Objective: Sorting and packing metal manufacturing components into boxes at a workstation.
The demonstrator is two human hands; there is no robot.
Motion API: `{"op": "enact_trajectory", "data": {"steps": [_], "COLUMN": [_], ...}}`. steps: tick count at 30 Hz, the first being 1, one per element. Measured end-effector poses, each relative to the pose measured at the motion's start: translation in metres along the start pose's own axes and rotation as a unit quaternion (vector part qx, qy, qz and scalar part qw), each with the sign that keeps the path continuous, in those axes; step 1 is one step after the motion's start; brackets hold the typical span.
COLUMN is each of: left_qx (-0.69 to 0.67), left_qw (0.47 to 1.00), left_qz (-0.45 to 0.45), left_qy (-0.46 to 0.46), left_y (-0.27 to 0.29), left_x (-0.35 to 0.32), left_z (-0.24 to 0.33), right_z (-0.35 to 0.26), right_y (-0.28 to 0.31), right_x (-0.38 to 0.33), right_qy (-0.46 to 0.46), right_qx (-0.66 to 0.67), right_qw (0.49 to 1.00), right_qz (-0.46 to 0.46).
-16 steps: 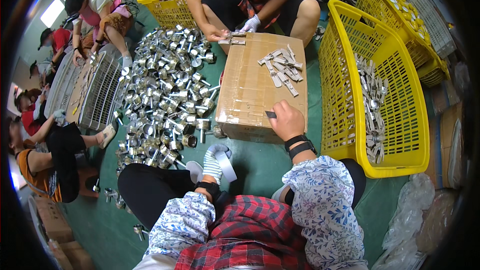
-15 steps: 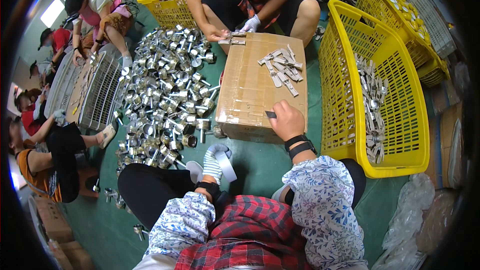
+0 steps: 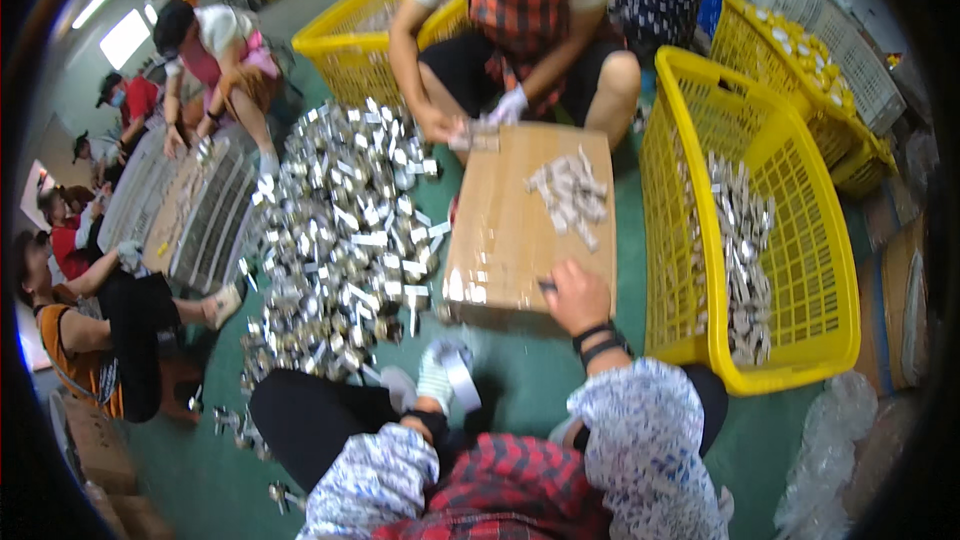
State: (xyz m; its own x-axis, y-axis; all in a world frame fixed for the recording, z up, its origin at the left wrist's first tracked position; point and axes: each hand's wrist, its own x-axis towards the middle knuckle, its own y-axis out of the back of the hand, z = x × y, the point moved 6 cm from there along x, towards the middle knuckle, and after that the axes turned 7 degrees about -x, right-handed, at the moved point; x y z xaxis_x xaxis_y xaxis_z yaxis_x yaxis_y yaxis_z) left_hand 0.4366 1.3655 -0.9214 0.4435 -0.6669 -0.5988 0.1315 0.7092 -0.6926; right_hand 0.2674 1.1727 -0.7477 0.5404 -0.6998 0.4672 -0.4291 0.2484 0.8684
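Note:
My right hand (image 3: 582, 298) is closed on a small dark flat piece (image 3: 547, 285), over the near right edge of a taped cardboard box (image 3: 500, 230). Farther back on the box lies a loose pile of flat metal clips (image 3: 570, 195). My left hand (image 3: 435, 380), seemingly in a pale striped glove, is low in front of the box, beside a white band-shaped thing (image 3: 462, 383); its fingers cannot be made out. Across the box, a co-worker's hands (image 3: 475, 130), one in a white glove, hold a metal clip at the far left corner.
A large heap of shiny metal cup-shaped parts with stems (image 3: 340, 230) covers the floor on the left. At the right stands a yellow basket (image 3: 790, 380) holding metal clips. Another yellow basket (image 3: 345, 45) is behind the heap. Other people sit around a grey crate (image 3: 215, 210).
The whole scene sits lower in the picture and is blurrier, as the view has tilted up. My right hand keeps the dark piece near the box's edge.

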Motion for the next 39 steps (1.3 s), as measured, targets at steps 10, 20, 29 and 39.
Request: {"op": "enact_trajectory", "data": {"steps": [10, 20, 29, 39], "left_qx": [0.092, 0.071, 0.093, 0.102], "left_qw": [0.996, 0.997, 0.995, 0.994], "left_qz": [-0.010, -0.019, -0.039, -0.040], "left_qy": [-0.013, 0.004, -0.024, -0.021], "left_y": [-0.017, -0.005, -0.008, -0.007], "left_x": [-0.011, 0.005, 0.006, 0.006], "left_z": [-0.003, -0.005, -0.004, -0.005], "right_z": [0.004, 0.000, 0.000, -0.002], "right_y": [0.016, 0.016, 0.018, 0.019], "right_x": [-0.007, -0.004, -0.004, -0.003], "right_qy": [0.011, 0.027, 0.019, 0.021], "right_qx": [0.000, 0.020, 0.015, -0.001], "right_qw": [0.999, 0.999, 0.999, 0.999], "right_qz": [0.038, 0.037, 0.040, 0.040]}}
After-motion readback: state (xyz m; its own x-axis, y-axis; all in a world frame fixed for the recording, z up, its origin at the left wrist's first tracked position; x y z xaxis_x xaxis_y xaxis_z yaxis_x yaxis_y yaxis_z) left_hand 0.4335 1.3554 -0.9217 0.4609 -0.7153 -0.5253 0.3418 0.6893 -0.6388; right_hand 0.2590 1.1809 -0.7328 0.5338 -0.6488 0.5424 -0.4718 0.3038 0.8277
